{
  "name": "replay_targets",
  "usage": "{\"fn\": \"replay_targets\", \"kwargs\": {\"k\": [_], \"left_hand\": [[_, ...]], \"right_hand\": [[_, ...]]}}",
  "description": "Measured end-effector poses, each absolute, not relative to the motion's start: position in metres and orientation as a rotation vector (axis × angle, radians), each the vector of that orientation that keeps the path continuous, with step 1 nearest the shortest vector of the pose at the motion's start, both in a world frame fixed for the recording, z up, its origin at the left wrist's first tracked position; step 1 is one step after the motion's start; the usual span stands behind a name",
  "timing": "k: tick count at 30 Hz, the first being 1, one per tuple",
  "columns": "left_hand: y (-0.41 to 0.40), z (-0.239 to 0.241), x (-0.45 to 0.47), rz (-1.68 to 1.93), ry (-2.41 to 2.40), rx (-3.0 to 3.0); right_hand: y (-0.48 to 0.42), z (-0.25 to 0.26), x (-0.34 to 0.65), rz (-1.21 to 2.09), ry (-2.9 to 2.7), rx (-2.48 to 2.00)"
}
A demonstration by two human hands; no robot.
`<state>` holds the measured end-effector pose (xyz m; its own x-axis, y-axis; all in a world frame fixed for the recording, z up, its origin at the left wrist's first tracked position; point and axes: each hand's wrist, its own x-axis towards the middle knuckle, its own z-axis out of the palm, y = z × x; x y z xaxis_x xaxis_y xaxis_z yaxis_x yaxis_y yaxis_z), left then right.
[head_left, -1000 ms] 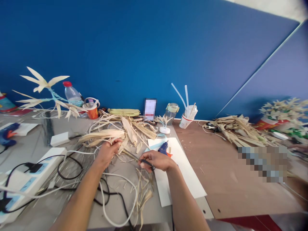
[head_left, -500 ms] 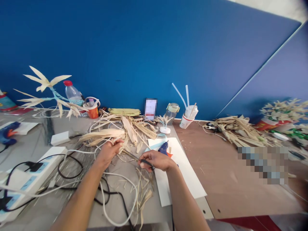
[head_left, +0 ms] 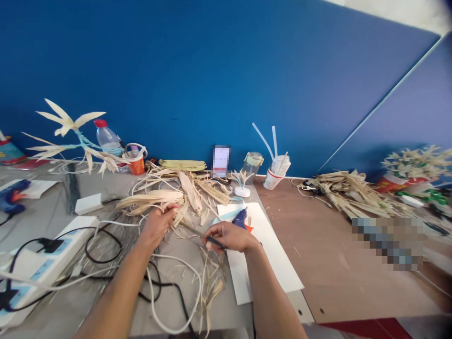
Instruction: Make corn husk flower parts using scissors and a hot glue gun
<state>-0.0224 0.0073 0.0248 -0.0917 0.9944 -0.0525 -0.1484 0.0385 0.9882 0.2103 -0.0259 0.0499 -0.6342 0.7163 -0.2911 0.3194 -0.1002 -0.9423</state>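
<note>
Pinched in my left hand (head_left: pixel 160 225) is a strip of dry corn husk (head_left: pixel 181 217). My right hand (head_left: pixel 229 237) grips a pair of scissors by the dark handles (head_left: pixel 216 243). Their blades point left toward the husk by my left fingers; exactly where the tips meet it is hard to make out. Behind my hands lies a heap of dry husks (head_left: pixel 190 190). Husk scraps (head_left: pixel 212 287) lie below my right hand. A blue glue gun (head_left: pixel 240 217) rests on a white sheet (head_left: pixel 278 273) beside that hand.
At the left are a power strip (head_left: pixel 38 273) and tangled cables (head_left: pixel 176 329). A husk flower stem (head_left: pixel 83 139), a red-capped bottle (head_left: pixel 106 136) and an orange cup (head_left: pixel 136 165) stand behind. Further right are a clear jar (head_left: pixel 252 165), a cup with straws (head_left: pixel 272 180) and more husks (head_left: pixel 348 188).
My right hand and the scissors handles have shifted slightly, with the fingers drawn a little closer together. My left hand keeps its pinch in nearly the same spot.
</note>
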Motion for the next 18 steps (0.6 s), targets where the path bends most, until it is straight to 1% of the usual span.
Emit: {"fn": "replay_targets", "kwargs": {"k": [5,7,10,14,16,18], "left_hand": [[0.01,0.028,-0.024,1.474,1.113,0.833],[0.01,0.028,-0.023,1.498,1.09,0.8],[0.009,0.028,-0.021,1.49,1.073,0.795],[0.005,0.027,-0.012,1.468,1.115,0.782],[0.003,0.026,-0.006,1.456,1.134,0.806],[0.001,0.026,0.0,1.432,1.143,0.854]], "right_hand": [[-0.028,0.057,0.212,1.709,-1.704,-1.152],[-0.026,0.056,0.211,1.629,-1.62,-1.159],[-0.022,0.05,0.205,1.35,-1.592,-1.32],[-0.023,0.04,0.191,0.772,-1.783,-1.698],[-0.028,0.04,0.183,0.647,-1.87,-1.774],[-0.032,0.04,0.176,0.62,-1.919,-1.804]]}}
